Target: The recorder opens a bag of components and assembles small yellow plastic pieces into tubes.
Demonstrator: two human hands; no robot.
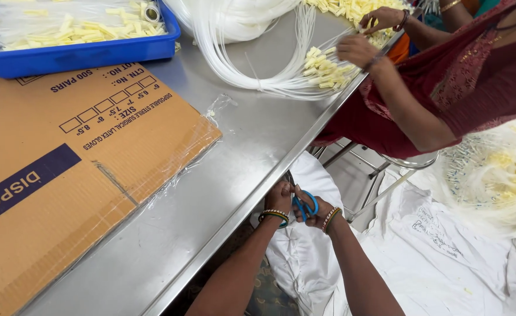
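a long steel counter runs diagonally through the frame, with white cloth sacks heaped on the floor below its edge. just off that edge, low in the middle of the frame, a pair of blue-handled scissors sits between the person's two hands. the right hand is curled through and around the handle loops, closed on them; the left hand is closed too, pressed against the scissors at the blade side, though what it pinches is hidden. the scissors look light, rigid and hard, with smooth plastic loops that give a sure hold; the metal blades are the part to keep fingers off.

further out, a flattened brown cardboard carton covers the left of the counter, and a blue tray of pale yellow pieces sits at the upper left. at the upper right, a co-worker's hands sort a bundle of thin white tubes tipped with yellow ends.
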